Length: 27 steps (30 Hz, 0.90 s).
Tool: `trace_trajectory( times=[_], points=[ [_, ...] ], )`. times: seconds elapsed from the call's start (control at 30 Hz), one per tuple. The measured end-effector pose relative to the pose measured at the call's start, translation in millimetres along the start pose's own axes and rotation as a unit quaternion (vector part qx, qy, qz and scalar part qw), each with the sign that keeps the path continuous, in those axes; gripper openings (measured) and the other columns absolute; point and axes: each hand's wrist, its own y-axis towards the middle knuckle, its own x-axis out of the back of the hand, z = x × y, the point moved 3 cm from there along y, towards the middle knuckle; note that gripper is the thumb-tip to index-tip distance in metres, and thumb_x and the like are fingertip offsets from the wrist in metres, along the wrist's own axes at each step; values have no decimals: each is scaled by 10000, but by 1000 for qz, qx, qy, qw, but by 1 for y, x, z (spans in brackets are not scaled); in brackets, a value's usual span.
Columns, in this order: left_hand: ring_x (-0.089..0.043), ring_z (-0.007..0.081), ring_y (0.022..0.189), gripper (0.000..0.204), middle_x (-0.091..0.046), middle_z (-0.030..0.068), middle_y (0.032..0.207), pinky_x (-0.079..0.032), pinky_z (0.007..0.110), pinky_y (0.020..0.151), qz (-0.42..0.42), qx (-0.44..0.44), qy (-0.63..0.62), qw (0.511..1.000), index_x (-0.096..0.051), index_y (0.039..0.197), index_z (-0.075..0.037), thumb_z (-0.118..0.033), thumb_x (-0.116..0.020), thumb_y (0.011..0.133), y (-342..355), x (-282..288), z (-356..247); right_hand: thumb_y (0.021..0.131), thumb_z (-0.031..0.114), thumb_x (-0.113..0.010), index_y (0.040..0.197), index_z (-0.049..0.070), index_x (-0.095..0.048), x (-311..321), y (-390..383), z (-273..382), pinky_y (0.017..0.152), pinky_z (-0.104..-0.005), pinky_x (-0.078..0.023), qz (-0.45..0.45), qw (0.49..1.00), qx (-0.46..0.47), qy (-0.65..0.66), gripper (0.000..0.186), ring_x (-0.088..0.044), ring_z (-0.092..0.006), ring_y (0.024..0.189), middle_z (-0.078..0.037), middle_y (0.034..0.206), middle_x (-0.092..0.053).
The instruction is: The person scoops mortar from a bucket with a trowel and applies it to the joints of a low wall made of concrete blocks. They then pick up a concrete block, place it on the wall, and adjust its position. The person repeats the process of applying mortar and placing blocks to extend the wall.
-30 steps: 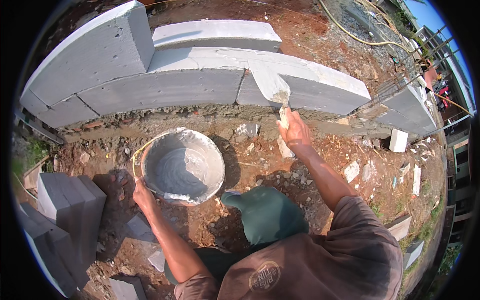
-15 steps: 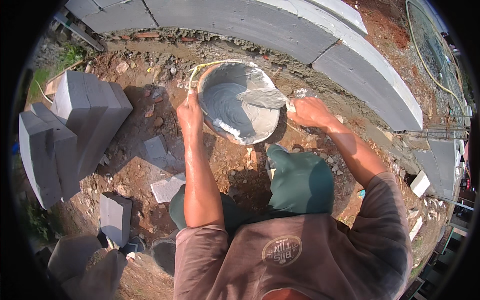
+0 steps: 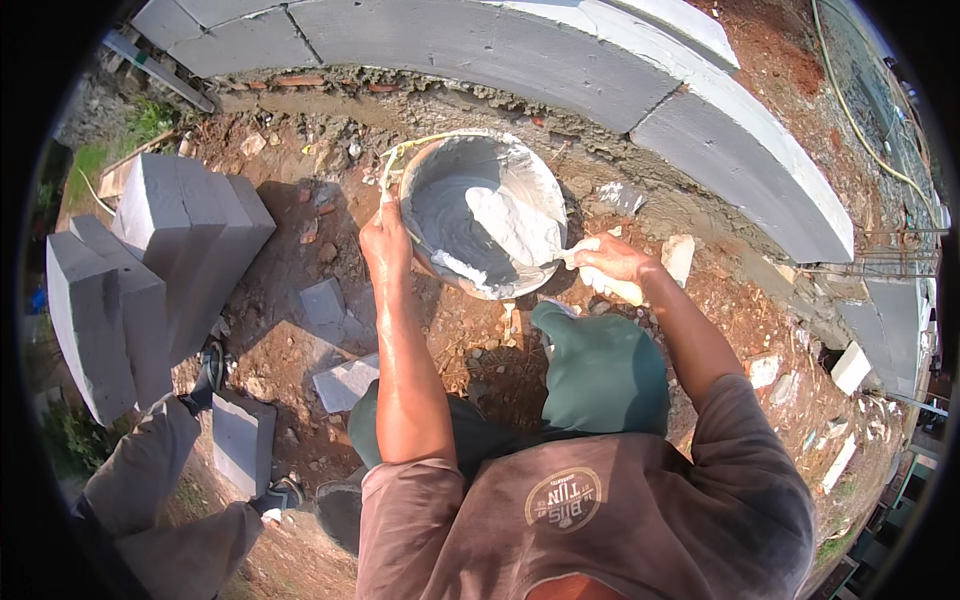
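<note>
My left hand point(image 3: 386, 238) is closed around the yellow handle point(image 3: 405, 149) at the left side of a mortar bucket point(image 3: 430, 176). Grey wet mortar lies inside the bucket, with a white smear near the front rim. My right hand point(image 3: 612, 262) grips a trowel point(image 3: 510, 225) by its pale handle, just outside the bucket's right rim; the blade lies inside the bucket, covered in pale mortar. My bent knee point(image 3: 600, 370) in green trousers is just below the bucket.
A curved-looking wall point(image 3: 480, 40) of light grey blocks runs behind the bucket. Several loose blocks point(image 3: 170, 240) stand at left. Another person's legs point(image 3: 160, 470) are at lower left beside a block point(image 3: 240, 450) and a dark bucket point(image 3: 335, 515). Rebar point(image 3: 890, 265) and a hose point(image 3: 850, 120) are at right.
The trowel has left the wall top and come down into the bucket, its blade now whiter and tilted lower. My view has swung down. Another person's legs have appeared at lower left.
</note>
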Motion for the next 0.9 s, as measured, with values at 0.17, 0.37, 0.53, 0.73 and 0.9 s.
trace_trajectory(
  times=[0.17, 0.37, 0.53, 0.73, 0.9],
  points=[
    [-519, 129, 702, 451, -606, 58, 732, -432, 298, 648, 36, 19, -29, 999, -653, 999, 57, -335, -433, 962, 6, -4, 4, 866, 339, -583, 1094, 42, -616, 40, -78, -15, 866, -308, -450, -185, 975, 123, -16, 375, -596, -229, 907, -114, 1020, -616],
    [-575, 159, 794, 498, -646, 114, 904, -450, 290, 716, 36, 51, -81, 995, -602, 1078, 99, -350, -419, 964, 18, 4, 21, 800, 204, -581, 948, -9, -596, 130, -204, 0, 440, -250, -438, -366, 893, 197, 171, 260, -541, -128, 506, -68, 679, -588],
    [-597, 189, 856, 535, -653, 145, 948, -459, 298, 764, 60, 48, -56, 995, -588, 1097, 113, -367, -390, 971, 15, -1, 18, 833, 265, -543, 1026, 29, -602, 200, -255, -56, 593, -337, -472, -666, 735, 122, -42, 310, -598, -232, 682, -111, 760, -603],
    [-605, 216, 915, 562, -643, 173, 1001, -456, 303, 823, 44, 32, -60, 997, -581, 1104, 122, -390, -392, 969, 30, -2, 39, 855, 271, -584, 1158, 61, -537, 196, -202, -92, 699, -500, -451, -777, 592, -26, -213, 372, -564, -442, 850, -241, 987, -521],
    [-604, 225, 934, 577, -641, 181, 1005, -457, 315, 830, 43, 31, -90, 995, -565, 1121, 130, -401, -404, 963, 27, 0, 37, 858, 218, -595, 1161, 54, -530, 116, -211, -93, 695, -501, -453, -727, 662, -5, -183, 351, -564, -442, 831, -239, 971, -494]
  ],
)
